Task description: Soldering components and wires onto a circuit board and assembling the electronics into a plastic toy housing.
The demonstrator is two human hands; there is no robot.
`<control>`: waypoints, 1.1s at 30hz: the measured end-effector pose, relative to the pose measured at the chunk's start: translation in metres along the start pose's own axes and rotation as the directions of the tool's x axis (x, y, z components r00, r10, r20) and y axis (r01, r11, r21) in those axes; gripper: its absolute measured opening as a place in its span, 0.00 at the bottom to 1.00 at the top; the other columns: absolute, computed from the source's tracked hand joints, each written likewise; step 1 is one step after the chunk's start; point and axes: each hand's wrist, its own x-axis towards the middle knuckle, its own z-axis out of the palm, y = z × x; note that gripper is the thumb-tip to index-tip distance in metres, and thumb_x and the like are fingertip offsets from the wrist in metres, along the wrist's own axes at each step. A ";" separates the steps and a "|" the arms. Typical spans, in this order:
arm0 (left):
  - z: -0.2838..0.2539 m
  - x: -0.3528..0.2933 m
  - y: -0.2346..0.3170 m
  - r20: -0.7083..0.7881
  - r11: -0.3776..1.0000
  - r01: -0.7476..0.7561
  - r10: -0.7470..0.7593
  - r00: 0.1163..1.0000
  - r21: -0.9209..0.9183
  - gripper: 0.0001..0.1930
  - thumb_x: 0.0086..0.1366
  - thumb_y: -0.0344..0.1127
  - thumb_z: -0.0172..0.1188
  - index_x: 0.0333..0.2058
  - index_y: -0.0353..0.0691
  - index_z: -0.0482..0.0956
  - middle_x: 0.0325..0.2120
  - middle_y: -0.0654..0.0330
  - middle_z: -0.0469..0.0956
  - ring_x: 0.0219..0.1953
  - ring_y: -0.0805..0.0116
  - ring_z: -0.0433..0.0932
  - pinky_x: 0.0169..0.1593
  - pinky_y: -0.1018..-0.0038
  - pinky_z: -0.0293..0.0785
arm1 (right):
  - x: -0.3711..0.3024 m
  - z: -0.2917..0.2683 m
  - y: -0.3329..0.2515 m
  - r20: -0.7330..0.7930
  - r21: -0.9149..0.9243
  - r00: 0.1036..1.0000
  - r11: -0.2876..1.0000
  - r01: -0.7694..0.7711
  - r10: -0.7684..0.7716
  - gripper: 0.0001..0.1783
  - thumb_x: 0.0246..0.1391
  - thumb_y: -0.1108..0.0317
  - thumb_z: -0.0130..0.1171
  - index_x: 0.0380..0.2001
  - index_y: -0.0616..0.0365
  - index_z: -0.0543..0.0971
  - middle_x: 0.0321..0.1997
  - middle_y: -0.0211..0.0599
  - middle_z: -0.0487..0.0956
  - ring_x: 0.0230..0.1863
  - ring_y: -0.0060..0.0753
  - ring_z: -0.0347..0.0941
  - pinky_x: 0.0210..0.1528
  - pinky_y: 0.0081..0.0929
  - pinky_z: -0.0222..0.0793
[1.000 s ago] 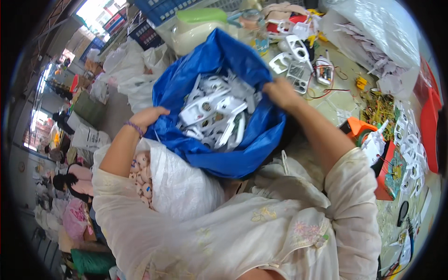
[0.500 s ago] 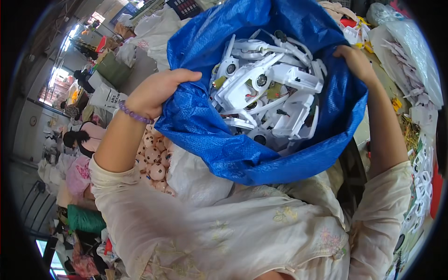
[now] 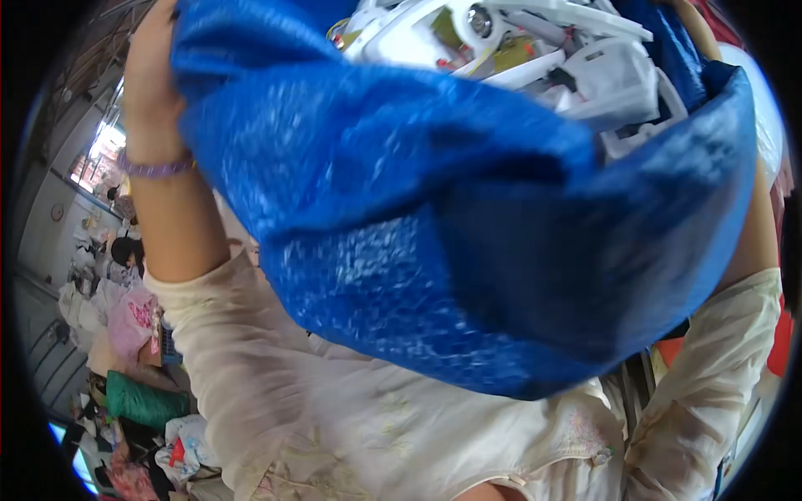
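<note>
A large blue woven plastic sack (image 3: 351, 250) is lifted high and close in front of me, its underside facing my chest. Inside its mouth lie several white plastic housings (image 3: 614, 79), with round silvery inserts, thin wires and yellowish-brown pieces among them. My left hand (image 3: 153, 79) grips the sack's left rim, fingers partly hidden behind the folds. At the far right rim, my right hand (image 3: 697, 27) is mostly hidden by the sack and cut off by the picture's upper edge; it holds that side up.
To the left, past my arm, stand a pink bag (image 3: 134, 313) and a green rolled bundle (image 3: 146, 399) amid heaped goods. Another person's dark-haired head (image 3: 125, 250) shows there. A red object (image 3: 781, 338) is at the right rim. The sack covers most of the middle.
Both hands have raised the blue sack up and closer, and its sides have spread wider. It now hides the pile of pink ball-shaped pieces, and the housings sit higher in the picture.
</note>
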 end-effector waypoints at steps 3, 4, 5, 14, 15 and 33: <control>0.016 0.014 0.010 -0.159 0.920 0.057 -0.127 0.979 -0.388 0.10 0.64 0.40 0.54 0.29 0.41 0.73 0.24 0.59 0.75 0.21 0.68 0.74 0.26 0.76 0.72 | -0.009 -0.013 -0.013 -0.023 0.024 1.000 1.000 -0.014 0.014 0.12 0.52 0.71 0.47 0.34 0.58 0.80 0.37 0.38 0.81 0.43 0.38 0.76 0.48 0.28 0.68; 0.023 0.018 0.014 -0.191 0.857 0.060 -0.181 0.965 -0.511 0.16 0.64 0.40 0.53 0.19 0.38 0.75 0.15 0.60 0.76 0.14 0.70 0.73 0.21 0.77 0.70 | -0.011 -0.016 -0.017 -0.033 0.034 0.999 0.999 -0.014 0.015 0.12 0.52 0.71 0.47 0.35 0.58 0.80 0.37 0.38 0.81 0.43 0.38 0.76 0.48 0.28 0.68; 0.027 0.019 0.018 -0.067 0.839 0.142 -0.207 0.976 -0.525 0.15 0.64 0.38 0.54 0.19 0.38 0.75 0.14 0.61 0.75 0.14 0.70 0.73 0.21 0.77 0.70 | -0.014 -0.018 -0.021 -0.035 0.042 0.999 0.999 -0.013 0.014 0.12 0.52 0.71 0.47 0.35 0.58 0.80 0.37 0.38 0.81 0.43 0.38 0.76 0.48 0.28 0.68; 0.022 0.034 0.025 -0.181 0.891 -0.053 -0.033 0.983 -0.451 0.15 0.63 0.41 0.52 0.22 0.38 0.75 0.16 0.55 0.76 0.18 0.64 0.74 0.23 0.72 0.71 | -0.036 -0.065 -0.057 -0.113 0.078 0.994 0.997 -0.001 0.009 0.12 0.52 0.69 0.48 0.36 0.58 0.80 0.38 0.39 0.81 0.43 0.37 0.75 0.48 0.29 0.68; 0.026 0.038 0.024 -0.191 0.895 -0.088 0.004 0.982 -0.436 0.15 0.63 0.41 0.52 0.22 0.38 0.76 0.16 0.54 0.76 0.18 0.63 0.74 0.24 0.71 0.71 | -0.039 -0.074 -0.061 -0.129 0.066 0.992 0.998 -0.007 0.016 0.12 0.52 0.69 0.48 0.36 0.58 0.80 0.38 0.39 0.81 0.43 0.37 0.75 0.48 0.29 0.68; 0.134 0.229 0.254 -0.421 0.569 -0.765 0.641 0.642 -0.301 0.19 0.62 0.46 0.50 0.24 0.34 0.77 0.20 0.44 0.76 0.25 0.52 0.76 0.29 0.64 0.71 | -0.200 -0.343 -0.105 -0.615 -0.032 0.728 0.913 -0.406 0.302 0.13 0.53 0.67 0.50 0.38 0.59 0.79 0.39 0.39 0.80 0.43 0.36 0.75 0.48 0.30 0.68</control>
